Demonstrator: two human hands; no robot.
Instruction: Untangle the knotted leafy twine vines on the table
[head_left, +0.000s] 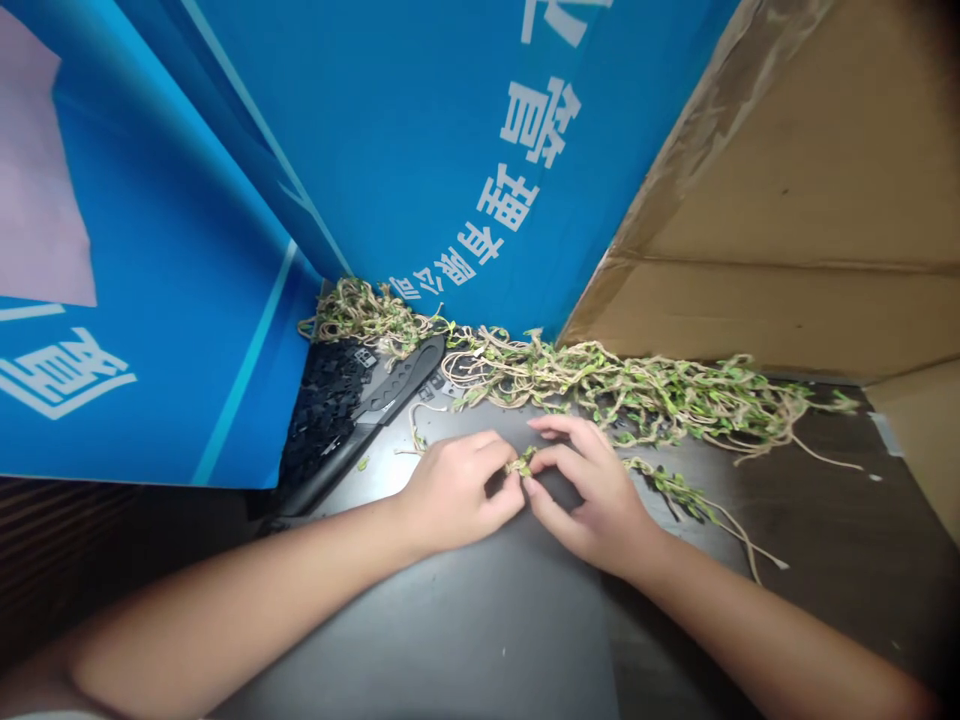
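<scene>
My left hand (465,490) is closed, thumb and forefinger pinching a leafy twine (520,466), a tan cord with small green leaves. Against the same spot, my right hand (589,490) has its thumb and forefinger closed on the twine, while its other fingers stay lifted and bent. One end of leafy cord (679,492) trails out to the right from behind my right hand, with bare tails on the table. Another loose bit of cord (418,425) shows just beyond my left hand. Both hands are low over the grey table surface (480,620).
Behind my hands lies a long tangled heap of leafy twine (645,385), with another bunch (360,315) at the left corner. A long black tool-like object (375,420) rests beside small black pieces (322,400). Blue printed panels (420,130) and a cardboard wall (810,200) enclose the back.
</scene>
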